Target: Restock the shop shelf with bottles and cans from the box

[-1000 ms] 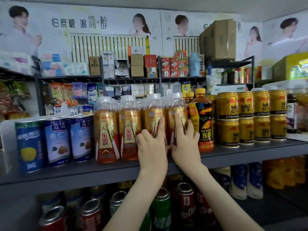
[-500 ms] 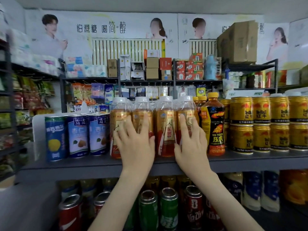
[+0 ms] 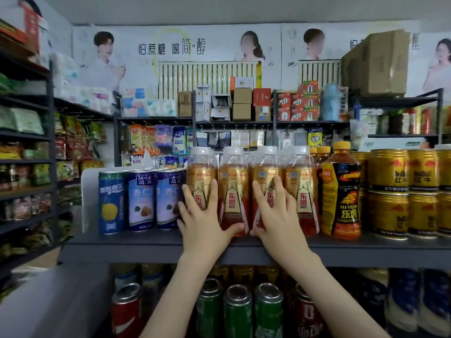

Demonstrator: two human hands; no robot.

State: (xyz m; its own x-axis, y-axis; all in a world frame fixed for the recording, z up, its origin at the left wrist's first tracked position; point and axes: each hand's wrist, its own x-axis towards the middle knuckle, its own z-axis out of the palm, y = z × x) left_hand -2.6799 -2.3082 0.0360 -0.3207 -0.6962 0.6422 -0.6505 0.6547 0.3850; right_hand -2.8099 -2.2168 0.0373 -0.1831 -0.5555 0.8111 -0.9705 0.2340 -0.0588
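Bottles (image 3: 233,191): four in a row at the front edge of the shelf (image 3: 146,247), upright, touching side to side; more caps of the same kind show behind them.
Bottle material: clear plastic, rounded shoulders, white caps.
Bottle contents: amber-orange liquid, filled up to the shoulder.
Bottle labels: glossy gold-and-red wrap with Chinese lettering.
Left hand (image 3: 203,230): flat against the leftmost bottle on the shelf, fingers straight and spread over its label, thumb stretched across the base of the second bottle; not wrapped round anything.
Right hand (image 3: 275,223): flat against the third bottle on the shelf, fingers straight and pointing up the label, thumb low at the base, near the left thumb; pressing, not gripping.
Blue cans (image 3: 141,198): two on the shelf just left of the bottles, tall, slim and smooth, blue and white print.
Lemon can (image 3: 111,201): on the shelf left of the blue cans, same slim shape, blue with a yellow fruit.
Divider (image 3: 89,198): white panel at the shelf's left end.
Tiger bottle (image 3: 341,191): on the shelf just right of the row, orange cap, black-and-yellow label, amber liquid.
Gold cans (image 3: 388,191): at the shelf's right end, short metal cylinders stacked two high.
Lower cans (image 3: 238,311): below the shelf, green and red, silver tops.
Shelf surface: dark grey, matte, flat board.
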